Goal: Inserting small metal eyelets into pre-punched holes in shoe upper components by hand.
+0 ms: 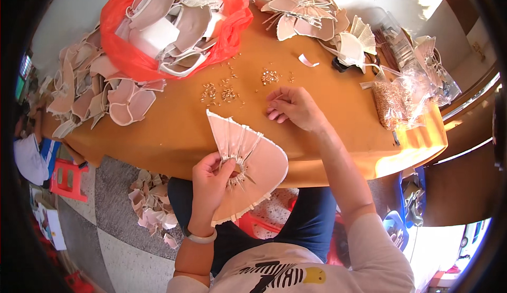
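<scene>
Pale shirt (296, 264) fills the near side; beyond it, the left hand (208, 179) has a fan-like piece (265, 162) clamped between thumb and fingers at the counter's (322, 158) near edge. Over the counter, the right hand (292, 108) sits near loose gold bits (270, 76), thumb and fingertips close together; at this size I cannot tell whether they pinch anything.

By my judgement the work is midway: this piece is in hand, while small heaps of bits lie unused and a clear bag (391, 100) holds many more. Other pieces fill a red bag (117, 39) and a left pile (127, 100).

The held piece is pinkish, spread flat, with folds running from its gathered middle to a white, jagged edge.
</scene>
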Tool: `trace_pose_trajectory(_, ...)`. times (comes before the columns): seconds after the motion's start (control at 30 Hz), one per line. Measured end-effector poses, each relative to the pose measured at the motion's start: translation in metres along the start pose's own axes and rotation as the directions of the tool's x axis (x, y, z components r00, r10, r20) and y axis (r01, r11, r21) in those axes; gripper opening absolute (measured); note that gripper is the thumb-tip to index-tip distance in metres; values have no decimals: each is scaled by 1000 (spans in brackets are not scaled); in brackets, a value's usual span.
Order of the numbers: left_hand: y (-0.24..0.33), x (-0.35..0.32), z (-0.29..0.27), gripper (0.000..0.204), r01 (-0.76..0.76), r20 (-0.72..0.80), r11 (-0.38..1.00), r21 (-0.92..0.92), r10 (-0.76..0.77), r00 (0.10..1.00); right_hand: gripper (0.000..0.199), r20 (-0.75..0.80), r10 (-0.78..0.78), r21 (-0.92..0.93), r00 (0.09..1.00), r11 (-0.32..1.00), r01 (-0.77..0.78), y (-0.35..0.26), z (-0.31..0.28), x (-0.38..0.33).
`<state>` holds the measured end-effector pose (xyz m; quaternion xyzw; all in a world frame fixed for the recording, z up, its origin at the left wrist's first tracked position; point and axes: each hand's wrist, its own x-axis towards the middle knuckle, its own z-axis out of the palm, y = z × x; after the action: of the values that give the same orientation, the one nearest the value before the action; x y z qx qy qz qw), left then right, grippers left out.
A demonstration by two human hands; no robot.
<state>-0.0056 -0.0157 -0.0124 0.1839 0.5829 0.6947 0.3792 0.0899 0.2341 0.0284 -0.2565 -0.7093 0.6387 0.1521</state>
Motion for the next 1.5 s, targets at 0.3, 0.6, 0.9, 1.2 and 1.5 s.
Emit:
trace_pose_trajectory(0.3,2,0,6,14,-28,25,999,18,28,999,9,-147,-154,-396,977,914,85,-12,7,-16)
trace_pose_trajectory(0.6,2,-3,11,14,-17,56,1000,22,16,998,16,162,-360,-232,919,891,390,8,66,-59)
trace_pose_trajectory(0.9,5,-7,14,18,-3,53,1000,24,2,999,17,61,-328,-197,943,922,333,2,72,-65)
trace_pose_trajectory(1.2,6,-3,12,14,-14,68,1000,12,13,998,15,45,-210,-152,977,965,214,3,32,-28)
trace_pose_trajectory(1.5,1,7,11,21,15,76,997,-72,-10,997,11,-5,-397,-664,918,688,294,5,-1,1)
